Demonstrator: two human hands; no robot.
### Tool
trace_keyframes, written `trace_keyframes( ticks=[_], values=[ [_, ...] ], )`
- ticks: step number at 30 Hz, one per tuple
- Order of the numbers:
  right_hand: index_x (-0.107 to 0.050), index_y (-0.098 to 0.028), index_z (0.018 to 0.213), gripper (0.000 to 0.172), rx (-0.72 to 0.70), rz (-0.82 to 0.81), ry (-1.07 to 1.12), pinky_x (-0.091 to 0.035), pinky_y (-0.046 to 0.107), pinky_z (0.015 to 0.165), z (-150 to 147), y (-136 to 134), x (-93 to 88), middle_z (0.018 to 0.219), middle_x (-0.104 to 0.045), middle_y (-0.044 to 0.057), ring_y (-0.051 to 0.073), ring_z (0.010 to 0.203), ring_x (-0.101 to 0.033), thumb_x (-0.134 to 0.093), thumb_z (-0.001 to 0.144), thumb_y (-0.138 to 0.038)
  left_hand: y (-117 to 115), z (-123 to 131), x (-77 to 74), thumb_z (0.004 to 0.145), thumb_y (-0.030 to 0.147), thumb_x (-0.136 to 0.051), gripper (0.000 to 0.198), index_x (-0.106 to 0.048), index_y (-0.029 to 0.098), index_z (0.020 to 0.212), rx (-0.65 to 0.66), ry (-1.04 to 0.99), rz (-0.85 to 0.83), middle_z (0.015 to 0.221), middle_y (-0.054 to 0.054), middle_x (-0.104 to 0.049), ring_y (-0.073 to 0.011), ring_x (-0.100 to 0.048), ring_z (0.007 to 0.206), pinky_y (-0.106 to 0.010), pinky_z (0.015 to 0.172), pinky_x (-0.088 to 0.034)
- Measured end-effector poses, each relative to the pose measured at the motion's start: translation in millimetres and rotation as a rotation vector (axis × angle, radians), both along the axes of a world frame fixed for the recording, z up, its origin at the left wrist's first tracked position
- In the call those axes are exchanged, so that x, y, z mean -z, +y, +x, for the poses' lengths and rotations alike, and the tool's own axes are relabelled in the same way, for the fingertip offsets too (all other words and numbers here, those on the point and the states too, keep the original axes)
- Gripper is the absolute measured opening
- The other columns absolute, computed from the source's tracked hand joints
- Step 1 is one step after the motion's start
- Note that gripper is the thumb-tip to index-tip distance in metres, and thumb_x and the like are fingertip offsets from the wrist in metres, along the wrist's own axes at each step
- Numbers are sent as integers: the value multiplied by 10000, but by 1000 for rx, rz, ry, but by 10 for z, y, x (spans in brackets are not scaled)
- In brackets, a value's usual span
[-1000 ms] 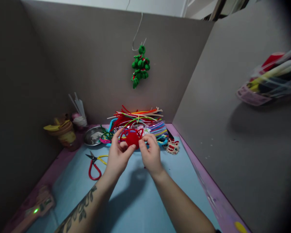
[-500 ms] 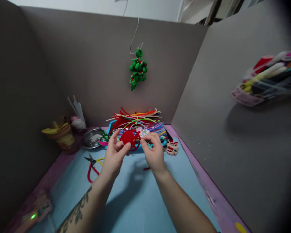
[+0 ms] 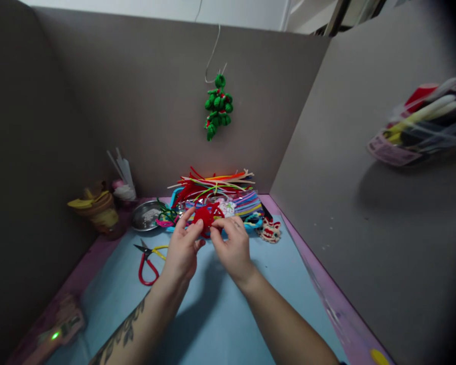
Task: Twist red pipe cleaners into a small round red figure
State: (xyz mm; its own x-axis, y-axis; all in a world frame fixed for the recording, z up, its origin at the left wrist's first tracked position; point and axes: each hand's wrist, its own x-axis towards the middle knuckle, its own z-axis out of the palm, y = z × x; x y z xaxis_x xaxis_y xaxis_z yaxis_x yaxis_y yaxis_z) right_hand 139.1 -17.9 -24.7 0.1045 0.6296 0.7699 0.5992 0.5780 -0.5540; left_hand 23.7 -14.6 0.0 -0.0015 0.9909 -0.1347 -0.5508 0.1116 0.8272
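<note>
I am holding a red fuzzy-wire shape (image 3: 205, 217) with my 2 hands, up over the blue mat (image 3: 213, 314) and just in front of the big pile of fuzzy wires (image 3: 216, 182). My left hand (image 3: 182, 251) is pinching its left side. My right hand (image 3: 231, 248) is pinching its right side. The middle is looking like a tight round ball, so I think that part is done. A thin loop is sticking out on top, so I am guessing some bending is left.
</note>
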Motion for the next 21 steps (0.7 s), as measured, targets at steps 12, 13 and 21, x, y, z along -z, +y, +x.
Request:
trace_keyframes(
  ticks=[12, 13, 21],
  values=[
    [-627, -230, 756, 147, 1, 34, -82, -418, 342, 727, -3, -38, -50, 712, -680, 8, 182, 717, -536, -553, 852, -147, 1, 20, 34, 583, 327, -825, 708, -497, 210, 1200, -88, 113, 54, 670, 55, -606, -66, -518, 510, -160, 477, -359],
    [-631, -230, 761, 148, -3, 39, -90, -417, 345, 734, -1, -41, -53, 724, -686, 10, 181, 719, -540, -553, 857, -150, 1, 20, 41, 590, 327, -820, 700, -497, 211, 1200, -98, 124, 61, 669, 55, -604, -65, -515, 509, -160, 476, -356],
    [-649, -235, 781, 134, 22, 60, -145, -404, 359, 748, 10, -65, -56, 748, -710, 7, 183, 725, -547, -580, 854, -145, -20, 54, 88, 638, 313, -792, 641, -497, 203, 1196, -161, 162, 90, 660, 57, -593, -59, -499, 503, -164, 486, -376]
  ],
)
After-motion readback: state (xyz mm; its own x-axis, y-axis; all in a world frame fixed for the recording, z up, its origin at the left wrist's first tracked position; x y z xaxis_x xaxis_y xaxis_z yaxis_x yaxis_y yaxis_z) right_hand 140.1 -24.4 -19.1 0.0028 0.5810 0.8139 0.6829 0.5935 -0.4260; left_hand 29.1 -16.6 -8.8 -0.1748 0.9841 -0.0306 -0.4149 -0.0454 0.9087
